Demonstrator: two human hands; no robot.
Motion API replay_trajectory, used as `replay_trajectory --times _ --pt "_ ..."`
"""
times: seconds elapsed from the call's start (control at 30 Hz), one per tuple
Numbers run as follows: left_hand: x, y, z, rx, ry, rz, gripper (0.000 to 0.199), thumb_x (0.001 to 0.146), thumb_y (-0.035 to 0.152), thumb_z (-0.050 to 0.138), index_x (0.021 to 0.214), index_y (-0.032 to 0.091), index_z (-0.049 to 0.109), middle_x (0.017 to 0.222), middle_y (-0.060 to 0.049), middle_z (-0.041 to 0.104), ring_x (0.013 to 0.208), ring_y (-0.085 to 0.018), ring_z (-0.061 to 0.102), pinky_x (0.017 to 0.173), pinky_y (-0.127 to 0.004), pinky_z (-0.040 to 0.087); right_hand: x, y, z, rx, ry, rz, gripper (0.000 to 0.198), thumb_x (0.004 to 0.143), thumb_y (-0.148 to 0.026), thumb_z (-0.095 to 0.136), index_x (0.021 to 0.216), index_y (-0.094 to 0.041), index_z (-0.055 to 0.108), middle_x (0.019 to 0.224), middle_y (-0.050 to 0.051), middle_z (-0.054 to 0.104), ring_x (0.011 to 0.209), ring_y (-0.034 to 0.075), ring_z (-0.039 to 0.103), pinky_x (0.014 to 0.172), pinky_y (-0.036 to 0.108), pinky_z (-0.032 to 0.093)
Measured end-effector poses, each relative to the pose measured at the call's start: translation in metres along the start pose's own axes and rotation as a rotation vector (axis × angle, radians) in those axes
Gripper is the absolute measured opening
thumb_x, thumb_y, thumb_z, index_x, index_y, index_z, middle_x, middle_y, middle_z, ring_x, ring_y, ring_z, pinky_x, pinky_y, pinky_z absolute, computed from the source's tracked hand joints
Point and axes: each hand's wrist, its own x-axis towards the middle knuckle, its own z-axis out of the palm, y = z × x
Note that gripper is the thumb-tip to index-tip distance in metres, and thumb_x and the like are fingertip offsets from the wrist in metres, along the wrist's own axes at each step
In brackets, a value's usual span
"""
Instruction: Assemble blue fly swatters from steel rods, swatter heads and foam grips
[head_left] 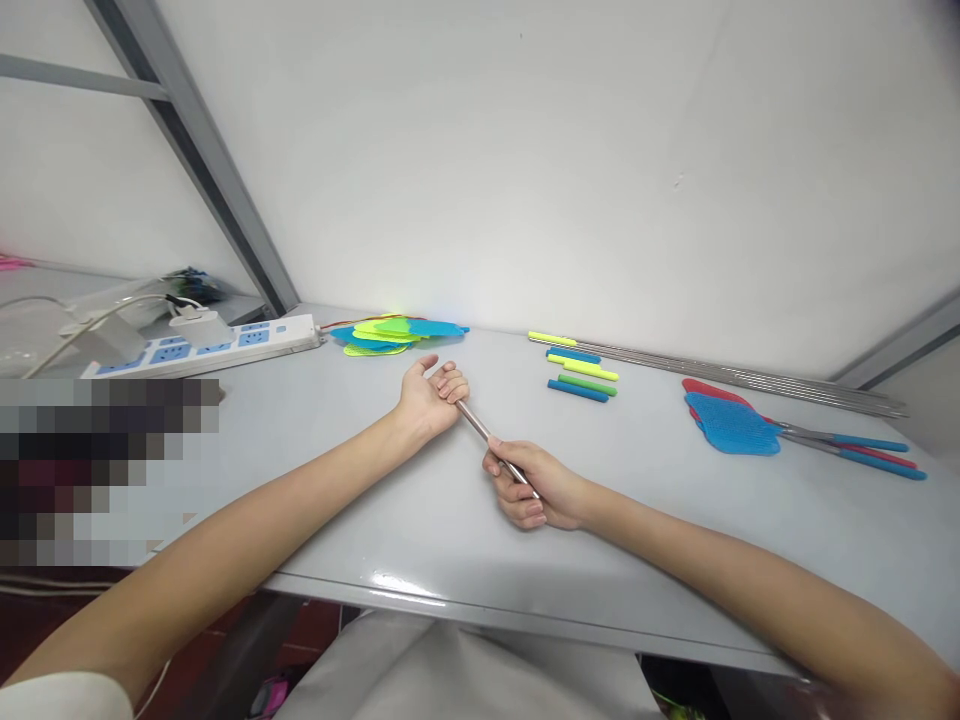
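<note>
A short silver metal tube (475,422) slants between my two hands above the table. My left hand (435,398) has its palm turned up and its fingers curled round the tube's far end, with the thumb held away. Lower down, my right hand (529,485) grips the near part of the tube with thumb and fingers. Beyond my left hand lies a pile of blue and yellow-green fly swatter heads (397,332). Yellow, blue and green handle sleeves (583,375) lie on the table past my right hand.
Long thin metal rods (720,372) lie along the wall. Red and blue fly swatters (731,424) rest at the right. A white power strip (262,338) with plugs and cables stands at the left on the grey table (360,520). A pixelated patch covers the left edge.
</note>
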Motion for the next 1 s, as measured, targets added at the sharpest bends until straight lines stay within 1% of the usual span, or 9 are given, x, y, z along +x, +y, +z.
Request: replay_trajectory --times 0.43,0.7,0.8,0.9,1.0 --pt "-0.002 0.01 0.005 0.047 -0.003 -0.002 0.016 0.075 0.024 0.032 0.06 0.018 0.032 0.045 0.007 0.017 0.032 -0.009 0.02 0.029 -0.022 0.02 0.0 -0.002 0.003 -0.011 0.02 -0.006 0.031 0.076 -0.049 0.039 0.068 -0.019 0.038 0.037 -0.01 0.024 0.028 0.003 0.019 0.028 0.013 0.015" --pt "-0.003 0.016 0.009 0.068 0.02 0.01 0.018 0.076 0.028 0.03 0.06 0.018 0.032 0.046 0.007 0.017 0.032 -0.008 0.018 0.029 -0.021 0.019 0.0 -0.001 0.003 0.0 0.037 -0.039 0.025 0.077 -0.044 0.04 0.073 -0.019 0.042 0.042 -0.009 0.023 0.032 0.003 0.018 0.029 0.014 0.014" --pt "-0.004 0.017 0.011 0.077 0.018 0.017 0.017 0.076 0.027 0.03 0.061 0.018 0.032 0.046 0.007 0.016 0.032 -0.008 0.018 0.03 -0.021 0.019 0.0 0.001 0.005 0.001 0.072 -0.096 0.022 0.077 -0.042 0.041 0.078 -0.02 0.044 0.045 -0.009 0.024 0.033 0.003 0.02 0.03 0.014 0.015" --pt "-0.008 0.017 0.015 0.09 0.002 0.026 0.018 0.076 0.025 0.031 0.06 0.018 0.033 0.046 0.007 0.016 0.032 -0.007 0.019 0.03 -0.021 0.019 0.001 0.003 0.006 -0.009 0.166 -0.207 0.021 0.076 -0.041 0.043 0.082 -0.021 0.045 0.049 -0.008 0.026 0.035 0.003 0.023 0.031 0.014 0.017" --pt "-0.013 0.017 0.019 0.113 -0.092 0.057 0.02 0.077 0.026 0.031 0.059 0.017 0.034 0.045 0.007 0.018 0.032 -0.007 0.02 0.031 -0.02 0.021 0.001 0.001 0.004 -0.052 0.221 -0.271 0.022 0.074 -0.04 0.047 0.083 -0.02 0.047 0.052 -0.007 0.028 0.037 0.003 0.027 0.033 0.015 0.021"
